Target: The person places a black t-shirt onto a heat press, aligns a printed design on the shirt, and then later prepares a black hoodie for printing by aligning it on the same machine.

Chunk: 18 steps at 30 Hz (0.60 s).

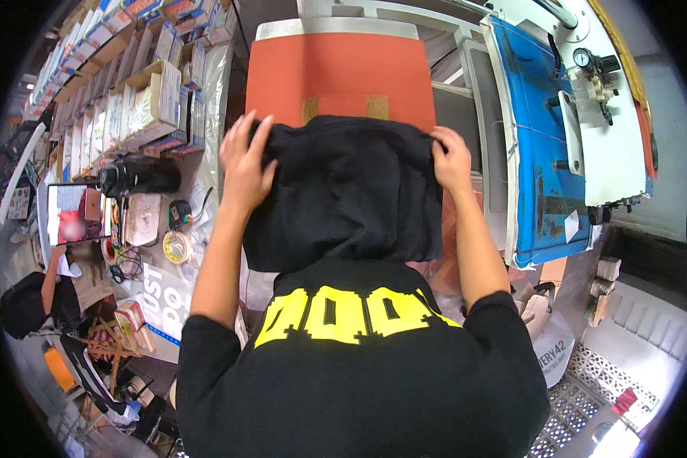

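A black cloth garment (351, 191) lies across the near part of an orange-red padded board (336, 69) and hangs toward me. Some creases run through its middle. My left hand (246, 164) rests at the garment's left edge, fingers stretched out and apart, thumb against the cloth. At the far right corner my right hand (452, 156) has its fingers curled round the edge of the garment. The fingertips there are partly hidden.
On the left, a table holds shelved boxes (141, 107), a dark cylinder (141, 177), a tape roll (177, 247) and a lit screen (75, 214). A blue press plate (538, 145) with a pressure gauge (582, 58) stands at right. Another person (42, 301) sits at lower left.
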{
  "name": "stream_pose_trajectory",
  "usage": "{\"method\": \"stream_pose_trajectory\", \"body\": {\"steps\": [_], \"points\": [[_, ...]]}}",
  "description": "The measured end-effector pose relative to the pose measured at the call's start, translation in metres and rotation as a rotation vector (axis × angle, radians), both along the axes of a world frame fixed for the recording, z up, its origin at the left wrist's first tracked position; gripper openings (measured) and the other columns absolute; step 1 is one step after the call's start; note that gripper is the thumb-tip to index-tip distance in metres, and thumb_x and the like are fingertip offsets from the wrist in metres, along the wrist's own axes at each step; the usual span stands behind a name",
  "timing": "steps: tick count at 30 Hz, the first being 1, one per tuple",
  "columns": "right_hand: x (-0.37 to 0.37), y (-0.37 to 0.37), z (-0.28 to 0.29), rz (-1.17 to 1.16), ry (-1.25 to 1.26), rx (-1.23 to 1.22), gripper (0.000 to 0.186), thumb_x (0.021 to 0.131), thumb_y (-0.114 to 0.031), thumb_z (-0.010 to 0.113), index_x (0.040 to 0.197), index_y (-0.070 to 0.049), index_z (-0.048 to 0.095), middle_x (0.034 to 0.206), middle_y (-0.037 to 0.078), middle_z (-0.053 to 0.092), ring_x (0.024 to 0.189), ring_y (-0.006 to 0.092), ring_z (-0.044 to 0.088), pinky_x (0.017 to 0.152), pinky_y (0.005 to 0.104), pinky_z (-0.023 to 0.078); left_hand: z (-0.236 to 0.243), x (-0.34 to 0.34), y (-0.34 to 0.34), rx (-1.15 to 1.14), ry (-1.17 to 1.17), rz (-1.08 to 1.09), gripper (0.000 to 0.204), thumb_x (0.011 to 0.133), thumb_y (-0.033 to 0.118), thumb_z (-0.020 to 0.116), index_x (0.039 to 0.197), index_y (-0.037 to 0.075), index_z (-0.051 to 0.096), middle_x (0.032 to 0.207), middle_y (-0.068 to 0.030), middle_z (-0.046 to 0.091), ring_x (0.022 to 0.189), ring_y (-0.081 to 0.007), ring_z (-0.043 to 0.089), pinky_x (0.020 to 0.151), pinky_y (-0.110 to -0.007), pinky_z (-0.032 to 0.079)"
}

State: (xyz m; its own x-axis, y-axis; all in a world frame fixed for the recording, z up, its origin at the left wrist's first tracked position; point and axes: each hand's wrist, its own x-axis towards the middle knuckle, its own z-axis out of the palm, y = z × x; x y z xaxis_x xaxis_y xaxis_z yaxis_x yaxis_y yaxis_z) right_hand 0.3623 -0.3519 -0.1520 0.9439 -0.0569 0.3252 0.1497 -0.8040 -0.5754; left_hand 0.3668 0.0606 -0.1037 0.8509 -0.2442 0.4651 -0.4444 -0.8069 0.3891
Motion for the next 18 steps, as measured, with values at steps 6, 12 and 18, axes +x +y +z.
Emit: {"method": "stream_pose_trajectory", "body": {"steps": [6, 12, 18], "points": [[0.058, 0.018, 0.027, -0.172, 0.077, 0.199, 0.020, 0.092, -0.014, 0.065, 0.107, -0.003, 0.071, 0.099, 0.018, 0.074, 0.091, 0.0348, 0.072, 0.083, 0.0363, 0.054, -0.022, 0.066, 0.037, -0.081, 0.213, -0.247, 0.041, 0.075, -0.006, 0.053, 0.110, 0.009, 0.070, 0.101, -0.0136, 0.074, 0.110, -0.0357, 0.066, 0.102, -0.048, 0.045], [0.070, 0.035, 0.017, -0.241, 0.077, -0.083, 0.019, 0.085, -0.020, 0.071, 0.099, -0.007, 0.074, 0.103, 0.016, 0.071, 0.096, 0.0359, 0.067, 0.087, 0.0429, 0.052, -0.019, 0.076, 0.017, 0.202, 0.417, 0.064, 0.026, 0.085, 0.010, 0.055, 0.108, 0.008, 0.067, 0.103, -0.0212, 0.071, 0.102, -0.0423, 0.065, 0.089, -0.050, 0.051], [0.066, 0.089, 0.026, 0.058, -0.203, -0.138, 0.024, 0.088, -0.022, 0.067, 0.106, -0.005, 0.071, 0.116, 0.016, 0.069, 0.115, 0.0348, 0.062, 0.099, 0.0443, 0.048, -0.016, 0.075, -0.038, -0.193, 0.147, -0.079, 0.021, 0.085, 0.013, 0.062, 0.100, 0.003, 0.072, 0.105, -0.0184, 0.071, 0.104, -0.0388, 0.065, 0.092, -0.046, 0.051]]}}
